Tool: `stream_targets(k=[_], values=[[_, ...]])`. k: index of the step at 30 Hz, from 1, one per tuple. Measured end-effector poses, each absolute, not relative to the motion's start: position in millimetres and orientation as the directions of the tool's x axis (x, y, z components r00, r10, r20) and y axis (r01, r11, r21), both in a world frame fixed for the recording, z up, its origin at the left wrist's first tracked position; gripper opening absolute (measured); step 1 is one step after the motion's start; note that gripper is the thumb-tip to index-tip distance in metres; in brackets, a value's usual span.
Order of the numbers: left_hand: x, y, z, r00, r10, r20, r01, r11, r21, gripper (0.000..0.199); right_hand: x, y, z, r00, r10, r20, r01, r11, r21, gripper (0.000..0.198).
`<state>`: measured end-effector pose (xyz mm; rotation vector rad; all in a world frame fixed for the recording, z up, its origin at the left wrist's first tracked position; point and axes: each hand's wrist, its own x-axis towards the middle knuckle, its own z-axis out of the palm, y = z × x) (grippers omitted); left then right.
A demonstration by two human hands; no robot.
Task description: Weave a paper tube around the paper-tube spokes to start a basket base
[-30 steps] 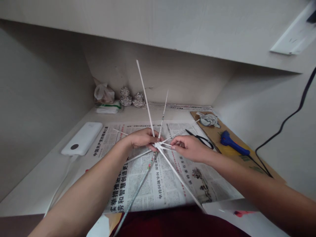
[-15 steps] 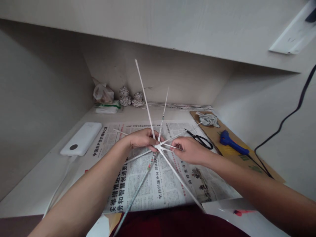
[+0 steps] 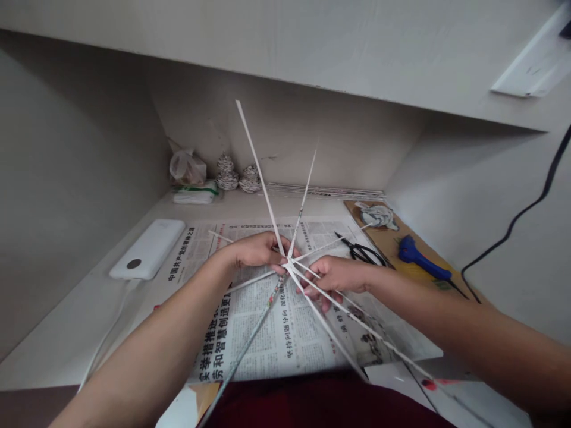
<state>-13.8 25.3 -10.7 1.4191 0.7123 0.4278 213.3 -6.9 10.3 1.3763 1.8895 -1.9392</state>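
Several thin rolled-paper sticks (image 3: 259,160) cross at one hub and spread out like spokes above a newspaper (image 3: 250,345). My left hand (image 3: 261,249) pinches the hub from the left, thumb on top. On the other side, my right hand (image 3: 328,278) is closed round a paper stick close to the hub, with its fingers partly beneath the sticks. Two long sticks run from the hub toward the lower right, passing by the right hand. A patterned greenish stick (image 3: 250,342) slants down toward my lap.
At right, black scissors (image 3: 363,252) and a blue glue gun (image 3: 422,258) lie near cardboard (image 3: 428,285). A white power bank (image 3: 149,249) with a cable is at left. Behind stand two woven gourd shapes (image 3: 227,172), a plastic bag (image 3: 187,168) and paper sticks (image 3: 330,192).
My right hand has shifted down, its fingers now under the sticks. Another long stick now stretches toward the lower right. The upright sticks have spread slightly apart. My left hand keeps its hold.
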Motion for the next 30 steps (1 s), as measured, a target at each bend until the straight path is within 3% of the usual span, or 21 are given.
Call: stream_targets(k=[6,12,20,27,30], values=[[-14.0,25.1,-11.5,0.732,0.649,-0.207,0.14,0.154,0.978,0.033,211.9,-13.2,7.4,-0.499,0.606,-0.619,0.654,-0.206,-0.728,0.027],[-13.7,26.5,-14.6,0.737,0.647,-0.195,0.128,0.15,0.98,0.033,217.7,-17.0,10.2,-0.497,0.724,-0.478,0.712,0.025,-0.702,0.019],[-13.0,26.0,-15.2,0.733,0.653,-0.192,0.121,0.152,0.981,0.028,221.2,-20.5,0.8,-0.435,0.787,-0.438,0.734,0.029,-0.678,0.021],[-12.2,25.3,-10.7,0.695,0.681,-0.231,0.164,0.162,0.973,0.027,229.4,-21.2,7.6,-0.42,0.784,-0.458,0.803,0.085,-0.59,0.017],[-11.8,25.7,-12.3,0.69,0.684,-0.239,0.171,0.167,0.971,0.027,233.0,-24.0,18.2,-0.445,0.827,-0.344,0.849,0.266,-0.457,0.015]])
